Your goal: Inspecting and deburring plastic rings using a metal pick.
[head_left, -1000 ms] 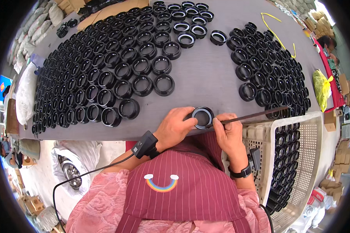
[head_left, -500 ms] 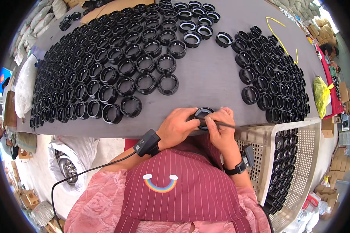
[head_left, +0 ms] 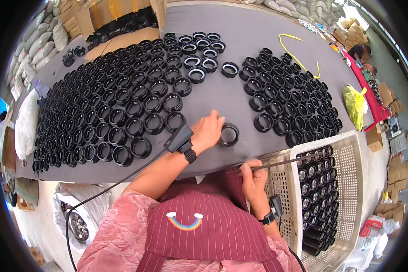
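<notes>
One ring (head_left: pixel 230 143) sits beside left hand (head_left: pixel 207 130); right hand (head_left: pixel 254 179) grips one strip (head_left: pixel 283 162).

The ring (head_left: pixel 230 143) at the centre is black; the strip (head_left: pixel 281 162) to its lower right is dark brown. Black also are the massed rings (head_left: pixel 122 104) at left and right, a few near the top centre showing whitish inner bands. Table (head_left: pixel 204 99): grey. Apron (head_left: pixel 208 245), lower centre: maroon with thin pale stripes, bearing a multicoloured rainbow (head_left: pixel 185 227) between white clouds. Shirt (head_left: pixel 109 231): mottled pink. Crate (head_left: pixel 349 199), lower right: off-white. Upper right: yellow cord (head_left: pixel 299 61), yellow bag (head_left: pixel 354 106), red cloth (head_left: pixel 362 84).
</notes>
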The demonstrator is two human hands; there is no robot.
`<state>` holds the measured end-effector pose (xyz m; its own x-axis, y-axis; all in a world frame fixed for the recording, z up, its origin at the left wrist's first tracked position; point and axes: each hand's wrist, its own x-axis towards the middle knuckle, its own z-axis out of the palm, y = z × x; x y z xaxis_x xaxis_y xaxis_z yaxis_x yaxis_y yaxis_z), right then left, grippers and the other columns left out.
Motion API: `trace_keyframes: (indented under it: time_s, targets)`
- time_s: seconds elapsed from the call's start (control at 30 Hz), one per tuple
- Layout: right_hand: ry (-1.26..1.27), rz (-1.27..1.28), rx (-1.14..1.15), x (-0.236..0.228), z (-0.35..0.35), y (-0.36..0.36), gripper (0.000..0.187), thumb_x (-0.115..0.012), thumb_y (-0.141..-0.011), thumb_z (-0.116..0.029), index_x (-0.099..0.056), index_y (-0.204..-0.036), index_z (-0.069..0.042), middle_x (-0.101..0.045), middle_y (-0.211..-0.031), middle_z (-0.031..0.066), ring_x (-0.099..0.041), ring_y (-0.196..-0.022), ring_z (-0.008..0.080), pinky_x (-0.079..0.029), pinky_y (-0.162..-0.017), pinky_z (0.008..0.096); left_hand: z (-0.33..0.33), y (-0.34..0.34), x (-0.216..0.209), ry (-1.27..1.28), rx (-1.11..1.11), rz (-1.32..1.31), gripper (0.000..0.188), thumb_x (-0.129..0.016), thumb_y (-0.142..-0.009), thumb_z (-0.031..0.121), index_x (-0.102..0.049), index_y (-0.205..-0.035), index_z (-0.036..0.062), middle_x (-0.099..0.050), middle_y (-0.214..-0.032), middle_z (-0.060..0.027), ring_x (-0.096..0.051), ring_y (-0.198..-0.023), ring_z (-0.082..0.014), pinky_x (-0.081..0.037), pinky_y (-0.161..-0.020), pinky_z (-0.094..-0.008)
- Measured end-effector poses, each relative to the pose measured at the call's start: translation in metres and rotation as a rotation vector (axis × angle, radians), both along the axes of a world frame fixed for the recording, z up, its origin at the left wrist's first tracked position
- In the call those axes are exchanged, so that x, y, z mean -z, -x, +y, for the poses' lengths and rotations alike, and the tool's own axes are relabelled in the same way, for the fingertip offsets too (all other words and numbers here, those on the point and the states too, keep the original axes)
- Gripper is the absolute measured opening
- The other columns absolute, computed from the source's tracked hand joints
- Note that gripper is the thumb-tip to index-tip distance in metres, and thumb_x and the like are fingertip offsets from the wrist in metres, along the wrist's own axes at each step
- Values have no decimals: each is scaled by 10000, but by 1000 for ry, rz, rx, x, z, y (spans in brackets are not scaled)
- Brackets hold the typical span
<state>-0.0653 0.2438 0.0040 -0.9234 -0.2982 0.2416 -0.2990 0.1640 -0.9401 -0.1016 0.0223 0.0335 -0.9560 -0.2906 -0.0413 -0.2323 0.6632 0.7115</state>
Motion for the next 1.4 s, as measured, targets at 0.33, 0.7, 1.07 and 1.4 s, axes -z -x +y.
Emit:
trace_keyframes:
  time_s: [0.33,0.7,1.07,1.4]
  targets:
    - [-116,19,-150,7,11,-7,120,-659,-862,-61,-666,-758,-2,-652,-718,131,-627,-687,279,-481,-623,369,30,32,32,-327,22,225,576,-737,-817,139,-458,-1305,16,-533,-1216,-187,-662,-877,-230,-546,-766,-348]
    - [-63,82,-172,8,16,-7,190,-673,-836,-40,-634,-660,18,-652,-663,134,-631,-573,258,-465,-528,335,-42,190,37,372,0,488,306,-578,-868,59,-546,-1170,21,-564,-1176,-230,-628,-987,-437,-520,-827,-509]
    - [6,34,-60,12,11,-7,162,-631,-890,-68,-636,-749,13,-632,-690,89,-588,-619,197,-460,-579,314,-18,45,27,541,55,1,163,-552,-896,103,-619,-1042,71,-659,-1010,-162,-678,-931,-342,-552,-736,-440]
    - [259,-65,-215,0,-47,8,64,-579,-948,-45,-627,-950,-3,-621,-834,34,-555,-724,75,-452,-643,246,-27,-121,21,61,287,492,467,-742,-770,39,-621,-1219,83,-543,-1299,-180,-639,-878,-296,-543,-737,-375]
